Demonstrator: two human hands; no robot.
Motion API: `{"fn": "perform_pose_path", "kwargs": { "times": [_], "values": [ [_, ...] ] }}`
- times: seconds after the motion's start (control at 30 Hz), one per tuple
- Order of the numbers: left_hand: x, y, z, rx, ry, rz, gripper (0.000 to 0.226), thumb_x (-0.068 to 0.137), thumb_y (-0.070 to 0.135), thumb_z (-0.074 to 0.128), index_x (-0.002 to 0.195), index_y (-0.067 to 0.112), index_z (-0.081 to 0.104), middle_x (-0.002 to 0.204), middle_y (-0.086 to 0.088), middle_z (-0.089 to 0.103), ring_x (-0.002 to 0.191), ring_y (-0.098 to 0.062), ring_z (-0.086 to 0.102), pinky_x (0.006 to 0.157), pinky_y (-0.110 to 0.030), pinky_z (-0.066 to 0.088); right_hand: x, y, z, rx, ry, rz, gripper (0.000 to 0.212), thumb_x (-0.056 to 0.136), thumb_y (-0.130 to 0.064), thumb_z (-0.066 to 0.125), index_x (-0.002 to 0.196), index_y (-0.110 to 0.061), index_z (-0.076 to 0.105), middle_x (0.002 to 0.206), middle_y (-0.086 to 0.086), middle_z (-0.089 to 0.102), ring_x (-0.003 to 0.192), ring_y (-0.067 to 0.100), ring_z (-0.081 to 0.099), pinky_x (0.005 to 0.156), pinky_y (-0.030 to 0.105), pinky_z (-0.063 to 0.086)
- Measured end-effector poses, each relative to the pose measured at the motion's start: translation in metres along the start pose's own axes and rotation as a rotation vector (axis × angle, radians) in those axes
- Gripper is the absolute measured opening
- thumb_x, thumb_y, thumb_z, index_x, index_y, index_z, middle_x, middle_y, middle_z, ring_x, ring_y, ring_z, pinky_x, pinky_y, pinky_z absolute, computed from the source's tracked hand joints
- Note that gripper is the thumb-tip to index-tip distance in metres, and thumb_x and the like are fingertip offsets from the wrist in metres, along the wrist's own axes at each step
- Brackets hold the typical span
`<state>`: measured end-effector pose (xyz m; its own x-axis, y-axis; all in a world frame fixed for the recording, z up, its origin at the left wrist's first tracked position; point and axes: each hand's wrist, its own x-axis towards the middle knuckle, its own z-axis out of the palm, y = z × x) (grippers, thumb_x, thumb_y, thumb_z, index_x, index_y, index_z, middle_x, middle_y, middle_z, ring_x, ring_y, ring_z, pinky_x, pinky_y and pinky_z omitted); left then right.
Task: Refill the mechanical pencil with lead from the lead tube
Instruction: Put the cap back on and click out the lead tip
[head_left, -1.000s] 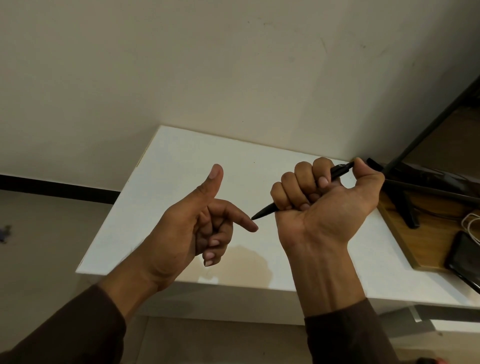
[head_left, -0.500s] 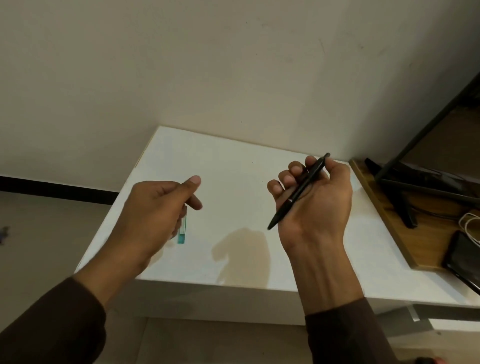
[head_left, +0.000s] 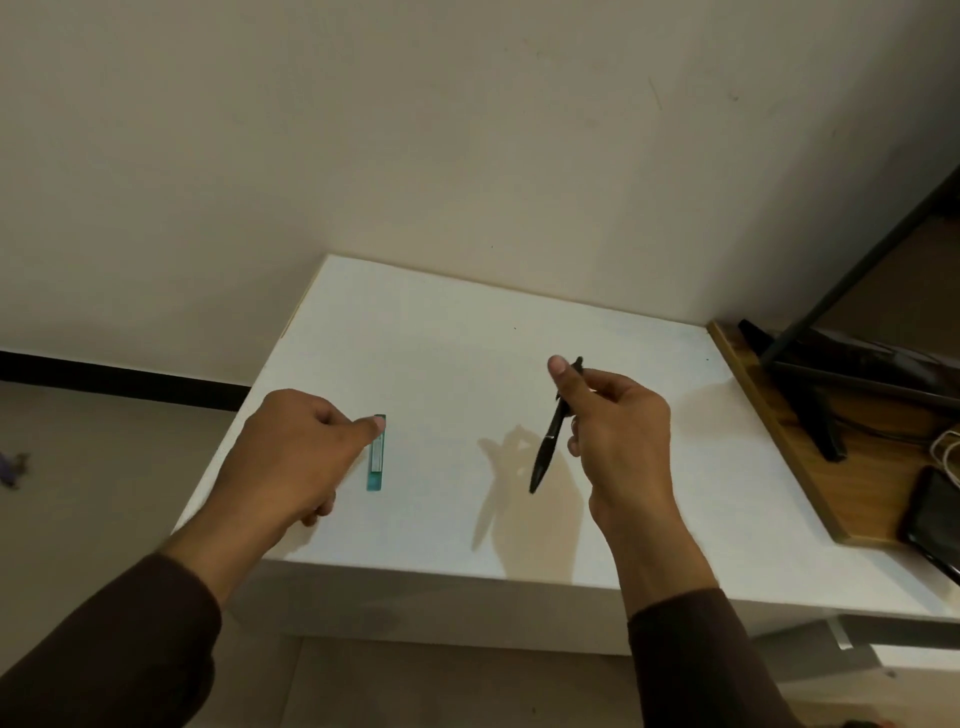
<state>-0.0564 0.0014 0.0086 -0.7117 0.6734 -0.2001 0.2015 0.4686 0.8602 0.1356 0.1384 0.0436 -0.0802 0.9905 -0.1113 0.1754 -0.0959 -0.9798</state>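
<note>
Right hand (head_left: 618, 441) holds the black pencil (head_left: 553, 431); left hand (head_left: 296, 457) touches the teal lead tube (head_left: 376, 460).

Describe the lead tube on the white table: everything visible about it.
The lead tube is a slim, flat, see-through teal case that looks like plastic, paler through the middle and deeper teal at its near end. It lies flat on the white table, lengthwise away from the person, left of the black pencil held in the right hand. The left hand reaches it, one fingertip at its far end; whether they touch is unclear. Any lead inside is too small to make out.
</note>
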Motion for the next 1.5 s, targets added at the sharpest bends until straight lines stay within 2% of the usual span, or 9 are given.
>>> {"fn": "perform_pose_path", "kwargs": {
  "times": [0.2,0.4,0.7,0.87,0.97,1.1,1.27,1.37,1.5],
  "values": [
    [-0.002,-0.001,0.006,0.061,-0.094,-0.089,0.044,0.086,0.038,0.08,0.067,0.001,0.068,0.046,-0.013,0.06,0.029,-0.023,0.058,0.038,-0.024,0.045,0.01,0.026,0.017,-0.292,-0.111,-0.064,0.033,0.087,-0.037,0.081,0.108,-0.014,0.07,0.089,0.008,0.073,0.074,0.016,0.068,0.065,0.025,0.048],
    [0.0,-0.001,0.007,0.047,-0.109,-0.128,0.038,0.088,0.029,0.081,0.065,0.002,0.066,0.047,-0.012,0.059,0.028,-0.022,0.058,0.038,-0.025,0.045,0.01,0.047,0.04,-0.46,-0.149,-0.096,0.033,0.081,-0.039,0.085,0.079,-0.013,0.065,0.065,-0.006,0.063,0.054,0.005,0.056,0.05,0.017,0.037],
    [0.0,-0.002,0.008,0.013,-0.131,-0.143,0.036,0.089,0.029,0.08,0.071,0.0,0.068,0.049,-0.013,0.058,0.031,-0.024,0.058,0.043,-0.026,0.047,0.01,0.054,0.049,-0.596,-0.095,-0.167,0.037,0.087,-0.038,0.08,0.072,-0.007,0.065,0.067,0.004,0.067,0.057,0.014,0.058,0.052,0.025,0.045],
    [0.002,-0.005,0.007,0.001,-0.13,-0.14,0.041,0.087,0.033,0.081,0.065,0.002,0.065,0.04,-0.008,0.057,0.032,-0.026,0.06,0.043,-0.027,0.049,0.008,0.049,0.044,-0.593,-0.095,-0.143,0.041,0.086,-0.049,0.078,0.071,-0.012,0.066,0.059,-0.004,0.062,0.052,0.008,0.056,0.049,0.022,0.038],
    [0.003,-0.006,0.007,-0.01,-0.11,-0.125,0.043,0.089,0.033,0.078,0.064,0.001,0.065,0.034,-0.004,0.056,0.032,-0.026,0.063,0.041,-0.027,0.049,0.007,0.044,0.032,-0.594,-0.053,-0.154,0.042,0.088,-0.057,0.072,0.079,-0.016,0.065,0.065,-0.005,0.063,0.057,0.008,0.058,0.05,0.022,0.037],
    [0.0,-0.005,0.015,-0.05,-0.142,-0.117,0.033,0.091,0.024,0.078,0.069,0.0,0.069,0.035,-0.004,0.055,0.033,-0.027,0.065,0.037,-0.025,0.049,0.007,0.035,0.015,-0.543,0.027,-0.177,0.036,0.091,-0.053,0.069,0.088,-0.018,0.065,0.062,-0.009,0.062,0.046,0.003,0.058,0.05,0.019,0.037],
    [-0.004,0.0,0.035,-0.053,-0.188,-0.085,0.029,0.092,0.024,0.077,0.073,0.003,0.071,0.034,0.0,0.055,0.034,-0.027,0.066,0.039,-0.027,0.052,0.006,0.035,0.006,-0.53,0.025,-0.18,0.034,0.093,-0.049,0.068,0.079,-0.018,0.063,0.057,-0.009,0.062,0.044,-0.006,0.06,0.049,0.021,0.037],
    [-0.003,0.002,0.043,-0.051,-0.194,-0.07,0.026,0.092,0.025,0.077,0.075,0.005,0.072,0.033,0.0,0.055,0.034,-0.026,0.066,0.039,-0.028,0.052,0.007,0.036,0.003,-0.54,0.018,-0.166,0.036,0.094,-0.049,0.067,0.078,-0.017,0.064,0.057,-0.007,0.066,0.046,0.005,0.061,0.05,0.022,0.039],
    [-0.002,0.004,0.05,-0.04,-0.179,-0.067,0.028,0.092,0.03,0.077,0.077,0.007,0.073,0.035,-0.002,0.059,0.034,-0.026,0.066,0.038,-0.025,0.051,0.01,0.038,0.0,-0.535,0.034,-0.167,0.04,0.095,-0.048,0.065,0.071,-0.016,0.063,0.055,-0.006,0.065,0.051,0.007,0.06,0.051,0.022,0.038]
  ]
}}
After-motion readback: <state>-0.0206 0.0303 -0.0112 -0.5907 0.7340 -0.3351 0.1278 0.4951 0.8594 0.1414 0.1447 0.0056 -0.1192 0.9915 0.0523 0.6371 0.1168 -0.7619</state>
